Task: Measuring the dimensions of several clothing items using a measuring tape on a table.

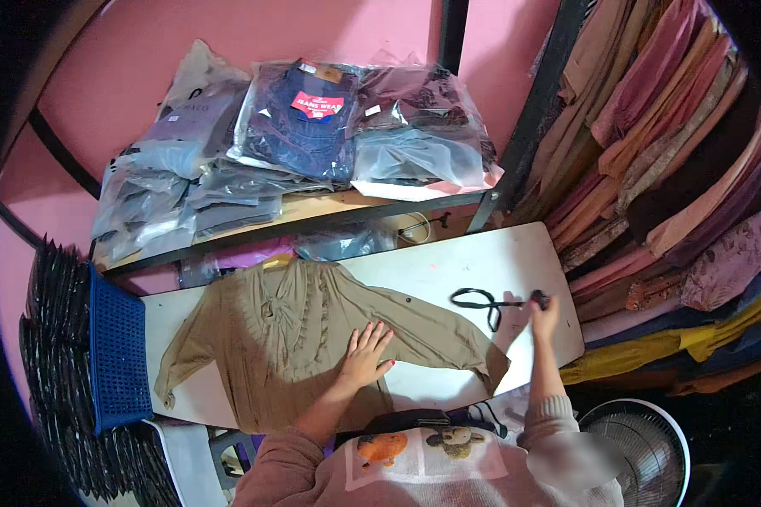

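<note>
An olive-brown long-sleeved blouse [273, 374] with ruffles down its front lies spread on a white tabletop [533, 253]. Part of a yellowish hanger [278, 261] shows at its neck. My left hand [368, 355] rests flat on the blouse near the base of one sleeve, fingers spread. Over the right part of the table, my right hand [543, 317] grips a small dark object [540, 299]. From it a looped black strap [472, 298] extends to the left, above the sleeve. My fingers partly hide the dark object, so its kind is unclear.
Behind the table, a shelf [317, 206] bears plastic-bagged clothes [298, 127]. A blue plastic basket [117, 355] stands at the left, beside stacked black plastic packets [54, 342]. Hanging garments [659, 190] crowd the right side. A fan [640, 456] stands at the lower right.
</note>
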A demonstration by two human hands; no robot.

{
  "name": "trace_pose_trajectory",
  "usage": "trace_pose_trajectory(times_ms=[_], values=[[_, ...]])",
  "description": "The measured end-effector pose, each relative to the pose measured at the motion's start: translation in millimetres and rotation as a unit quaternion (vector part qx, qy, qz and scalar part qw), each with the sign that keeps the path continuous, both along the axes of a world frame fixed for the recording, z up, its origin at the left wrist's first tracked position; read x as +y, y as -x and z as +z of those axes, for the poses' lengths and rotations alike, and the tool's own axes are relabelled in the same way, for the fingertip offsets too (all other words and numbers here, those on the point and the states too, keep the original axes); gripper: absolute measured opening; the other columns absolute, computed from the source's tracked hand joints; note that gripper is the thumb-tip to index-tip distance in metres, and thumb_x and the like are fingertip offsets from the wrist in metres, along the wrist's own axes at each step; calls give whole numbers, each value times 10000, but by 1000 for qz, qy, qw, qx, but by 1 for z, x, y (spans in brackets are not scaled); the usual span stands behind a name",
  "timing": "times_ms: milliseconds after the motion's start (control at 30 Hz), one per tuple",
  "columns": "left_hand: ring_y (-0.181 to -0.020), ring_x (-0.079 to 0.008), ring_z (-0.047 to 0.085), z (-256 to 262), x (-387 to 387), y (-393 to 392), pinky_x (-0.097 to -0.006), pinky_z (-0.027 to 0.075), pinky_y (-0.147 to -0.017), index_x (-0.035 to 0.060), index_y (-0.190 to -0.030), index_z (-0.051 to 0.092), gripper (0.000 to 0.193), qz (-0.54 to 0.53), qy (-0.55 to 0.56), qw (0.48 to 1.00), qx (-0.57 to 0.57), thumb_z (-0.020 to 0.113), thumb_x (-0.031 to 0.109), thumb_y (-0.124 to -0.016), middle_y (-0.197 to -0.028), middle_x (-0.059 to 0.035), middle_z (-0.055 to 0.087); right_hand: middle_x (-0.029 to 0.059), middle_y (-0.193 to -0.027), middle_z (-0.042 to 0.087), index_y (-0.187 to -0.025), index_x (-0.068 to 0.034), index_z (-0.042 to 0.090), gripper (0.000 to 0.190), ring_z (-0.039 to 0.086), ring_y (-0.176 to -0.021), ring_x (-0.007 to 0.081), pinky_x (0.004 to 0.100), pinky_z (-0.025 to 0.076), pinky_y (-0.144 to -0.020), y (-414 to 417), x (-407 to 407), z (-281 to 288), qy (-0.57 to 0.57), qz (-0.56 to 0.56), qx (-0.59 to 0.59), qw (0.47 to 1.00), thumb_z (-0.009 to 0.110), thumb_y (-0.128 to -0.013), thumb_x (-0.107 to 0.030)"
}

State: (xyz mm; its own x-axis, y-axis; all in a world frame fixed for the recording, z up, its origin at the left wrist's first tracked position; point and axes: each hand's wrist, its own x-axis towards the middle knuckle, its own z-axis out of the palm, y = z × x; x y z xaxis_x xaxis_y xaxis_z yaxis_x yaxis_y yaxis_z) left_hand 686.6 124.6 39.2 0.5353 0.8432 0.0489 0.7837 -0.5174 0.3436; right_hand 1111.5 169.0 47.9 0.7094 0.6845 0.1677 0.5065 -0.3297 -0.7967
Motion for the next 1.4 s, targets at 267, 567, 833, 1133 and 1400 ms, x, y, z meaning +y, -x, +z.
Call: trace_pose_trajectory(times_ms=[267, 567, 833, 1133, 1400], values=[[-1244, -321, 308, 7, 14, -19, -478, 217, -1026, 58, -1261, 444, 522, 35, 5, 997, -64, 589, 257, -800, -1321, -171, 361, 89, -914, 474, -996, -3, 496, 390, 497, -868, 212, 309, 398, -789, -13, -83, 90, -149, 81, -78, 982, 506, -622, 110], [-1368, -356, 78, -3, 31, -33, -528, 75, -1081, 147, -1442, 172, 912, 93, 31, 991, 86, 545, 616, -754, -1482, -184, 94, 124, -960, 521, -1145, -240, 566, 426, 540, -882, 328, 417, 480, -734, 58, -105, -6, 268, 177, -211, 923, 668, -735, -186], [-1370, -359, 49, 1, 42, -41, -556, 36, -1070, 145, -1427, 228, 876, 56, 93, 991, 73, 589, 564, -747, -1496, -160, 77, 168, -929, 525, -1157, -190, 535, 452, 550, -848, 385, 451, 475, -724, 14, -47, 9, 277, 208, -208, 915, 638, -720, -139], [-841, -151, 612, -5, 23, -52, -287, 497, -697, 55, -1214, 540, 330, 17, 487, 794, -364, 509, 194, -917, -936, -95, 645, 234, -855, 579, -1000, -19, 432, 393, 582, -832, 399, 437, 462, -720, 146, -68, 27, 212, 476, 44, 853, 645, -715, -186], [-664, -105, 601, -10, 25, -46, -225, 478, -570, 13, -970, 603, 183, 107, 565, 724, -382, 589, 169, -876, -770, -42, 627, 213, -869, 584, -1041, -34, 422, 359, 592, -828, 371, 428, 462, -720, 184, -60, 21, 133, 550, 80, 821, 595, -817, -256]])
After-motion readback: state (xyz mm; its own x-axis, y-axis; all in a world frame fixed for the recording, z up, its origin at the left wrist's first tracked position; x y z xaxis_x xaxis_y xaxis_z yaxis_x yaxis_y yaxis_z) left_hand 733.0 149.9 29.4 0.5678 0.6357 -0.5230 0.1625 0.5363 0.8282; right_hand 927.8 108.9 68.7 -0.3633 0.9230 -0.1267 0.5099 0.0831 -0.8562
